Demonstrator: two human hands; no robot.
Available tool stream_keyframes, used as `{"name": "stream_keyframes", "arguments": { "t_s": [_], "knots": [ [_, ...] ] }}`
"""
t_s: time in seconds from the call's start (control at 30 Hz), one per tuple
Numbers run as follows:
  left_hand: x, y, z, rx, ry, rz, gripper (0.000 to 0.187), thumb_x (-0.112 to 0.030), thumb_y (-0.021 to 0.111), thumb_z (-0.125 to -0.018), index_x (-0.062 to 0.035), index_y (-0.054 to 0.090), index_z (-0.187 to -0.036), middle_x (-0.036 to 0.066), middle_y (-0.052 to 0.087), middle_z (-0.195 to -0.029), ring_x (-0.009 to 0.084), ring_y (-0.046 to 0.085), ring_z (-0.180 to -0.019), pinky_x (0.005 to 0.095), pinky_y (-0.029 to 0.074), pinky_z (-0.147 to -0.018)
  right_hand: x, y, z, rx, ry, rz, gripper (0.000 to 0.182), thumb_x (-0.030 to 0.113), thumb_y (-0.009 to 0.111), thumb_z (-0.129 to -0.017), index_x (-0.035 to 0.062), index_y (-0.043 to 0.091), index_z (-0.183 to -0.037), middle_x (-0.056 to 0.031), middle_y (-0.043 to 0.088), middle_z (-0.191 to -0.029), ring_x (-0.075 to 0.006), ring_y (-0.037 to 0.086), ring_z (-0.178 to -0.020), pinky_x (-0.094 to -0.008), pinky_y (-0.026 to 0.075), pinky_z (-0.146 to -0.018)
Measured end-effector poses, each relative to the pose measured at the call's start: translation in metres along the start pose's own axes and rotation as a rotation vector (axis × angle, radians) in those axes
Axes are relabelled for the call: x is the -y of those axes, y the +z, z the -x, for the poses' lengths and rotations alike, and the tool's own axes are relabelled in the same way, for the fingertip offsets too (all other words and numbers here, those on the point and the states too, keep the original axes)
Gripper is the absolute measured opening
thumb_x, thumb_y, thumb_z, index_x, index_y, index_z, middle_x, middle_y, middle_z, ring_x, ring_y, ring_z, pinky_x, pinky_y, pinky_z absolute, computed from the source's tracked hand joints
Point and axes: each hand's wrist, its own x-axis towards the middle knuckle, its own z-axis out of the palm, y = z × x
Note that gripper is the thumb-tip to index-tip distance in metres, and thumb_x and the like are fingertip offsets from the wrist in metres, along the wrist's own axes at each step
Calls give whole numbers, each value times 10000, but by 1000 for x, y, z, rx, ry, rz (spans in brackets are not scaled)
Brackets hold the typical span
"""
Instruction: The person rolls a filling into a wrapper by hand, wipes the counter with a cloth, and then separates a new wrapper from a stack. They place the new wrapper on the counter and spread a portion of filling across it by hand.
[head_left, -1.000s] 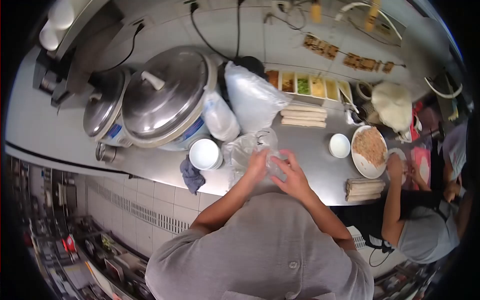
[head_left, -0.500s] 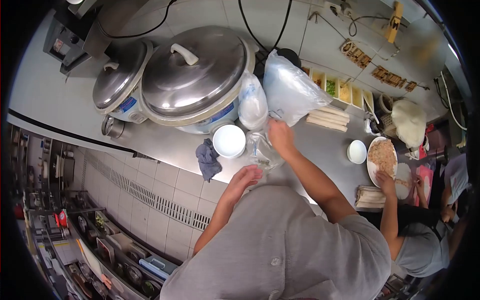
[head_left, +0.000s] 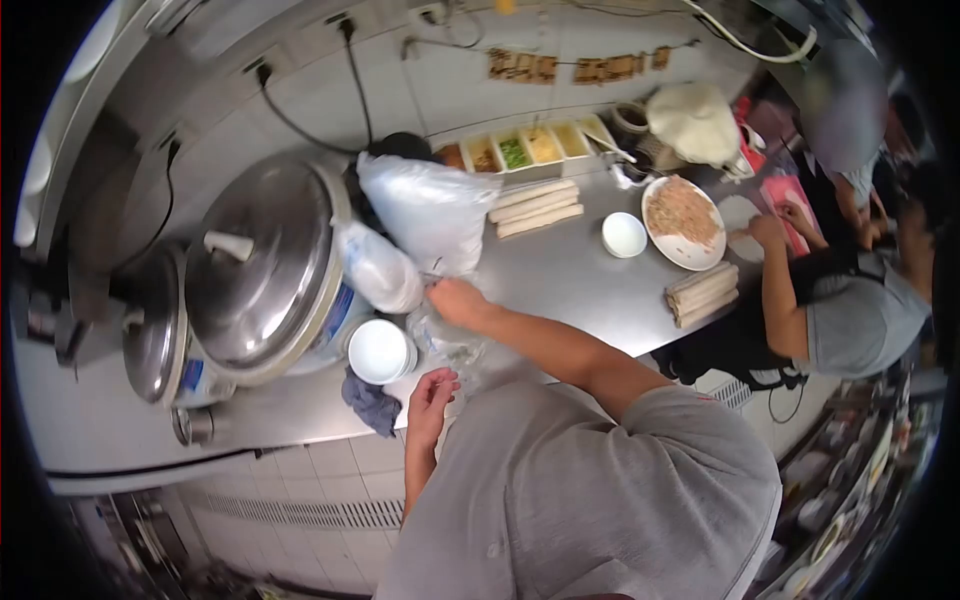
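Note:
My right hand [head_left: 457, 301] reaches across the counter, its fingers closed at the lower edge of a large, full plastic bag [head_left: 425, 210]; what exactly they pinch is partly hidden, though it looks like plastic film. Beside it leans a smaller plastic bag [head_left: 382, 268] with white contents. A crumpled clear plastic bag [head_left: 447, 342] lies on the steel just below that hand. Near the counter's front edge, my left hand [head_left: 433, 395] hovers with loosely bent fingers, apart and holding nothing. White stacked bowls [head_left: 380, 352] stand to its left, by a dark blue cloth [head_left: 371, 402].
Two large lidded pots [head_left: 265, 290] [head_left: 150, 325] fill the left. Behind are topping trays [head_left: 515, 152] and pale rolls [head_left: 536, 208]. To the right stand a white bowl [head_left: 624, 236], a plate of shredded food [head_left: 685, 218], more rolls [head_left: 702, 294] and a co-worker [head_left: 860, 315] handling food.
My view has swung toward the right, so everything sits further left in it. My right hand stays by the bags. My left hand has turned, its fingers bending more. The co-worker's hand has left the plate.

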Motion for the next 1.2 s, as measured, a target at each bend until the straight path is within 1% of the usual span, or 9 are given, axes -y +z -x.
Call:
{"name": "stream_keyframes", "arguments": {
  "t_s": [0.07, 0.33, 0.43, 0.57, 0.63, 0.83, 0.93, 1.03, 1.2],
  "knots": [
    [2, 2, -10, 4, 52, -41, 275, -157, 608, -977, -34, 593, -1223, 59, 665, -1138, 143, 622, -980, 277, 475, -821, 1, 5, 11, -215, -14, -79, 220, 51, 601, -796, -6, 622, -1007, -223, 679, -1020, -368, 707, -867, -465, 575, -772],
    [-37, 44, -71, 43, 316, -184, 217, -134, 606, -985, -23, 604, -1172, 53, 662, -1116, 128, 608, -1014, 274, 475, -877, -19, -19, 83, -445, 25, -279, 181, 100, 619, -815, 21, 595, -976, -206, 665, -997, -383, 678, -881, -489, 554, -739],
    [-43, 70, -92, 150, 330, -258, 211, -129, 601, -987, -13, 612, -1163, 57, 667, -1104, 128, 613, -1002, 277, 472, -917, -76, -36, 130, -574, 192, -325, 145, 131, 622, -833, 60, 625, -960, -193, 680, -967, -384, 671, -854, -507, 544, -731],
    [-12, 100, -113, 285, 282, -371, 221, -134, 608, -983, -10, 617, -1166, 49, 674, -1093, 126, 624, -986, 275, 486, -884, -195, -99, 180, -410, 571, -120, 131, 140, 622, -836, 93, 675, -947, -164, 693, -868, -375, 670, -837, -473, 546, -749],
    [-7, 126, -115, 307, 229, -441, 250, -171, 641, -965, -20, 626, -1163, 55, 675, -1035, 128, 633, -913, 279, 520, -784, -266, -132, 197, -641, 522, -41, 86, 127, 626, -827, 88, 664, -894, -153, 692, -829, -369, 672, -810, -479, 539, -729],
    [7, 193, -117, 202, 410, -570, 227, -159, 662, -933, -28, 644, -1119, 99, 687, -1049, 200, 661, -940, 312, 538, -777, -397, -223, 219, -740, 643, 138, 130, 154, 601, -845, 75, 697, -881, -183, 695, -867, -368, 689, -851, -482, 558, -773],
    [3, 222, -186, 102, 630, -772, 165, -97, 655, -880, -37, 662, -1034, 127, 669, -976, 259, 662, -867, 359, 529, -671, -406, -238, 215, -771, 583, 45, 138, 153, 614, -850, 79, 711, -914, -181, 706, -883, -358, 694, -845, -469, 560, -760],
    [-39, 248, -259, -107, 871, -924, 202, -52, 643, -838, -45, 652, -1040, 177, 640, -1006, 381, 615, -937, 447, 503, -818, -400, -221, 202, -819, 501, -126, 130, 138, 644, -837, 72, 713, -924, -173, 710, -870, -357, 694, -833, -458, 554, -747],
    [-53, 255, -324, -160, 679, -1382, 293, -92, 677, -804, -104, 676, -1097, 101, 615, -1093, 299, 577, -1090, 444, 466, -930, -363, -197, 229, -777, 501, -315, 105, 124, 668, -838, 46, 713, -893, -162, 714, -841, -346, 695, -797, -430, 544, -723]
  ]
}}
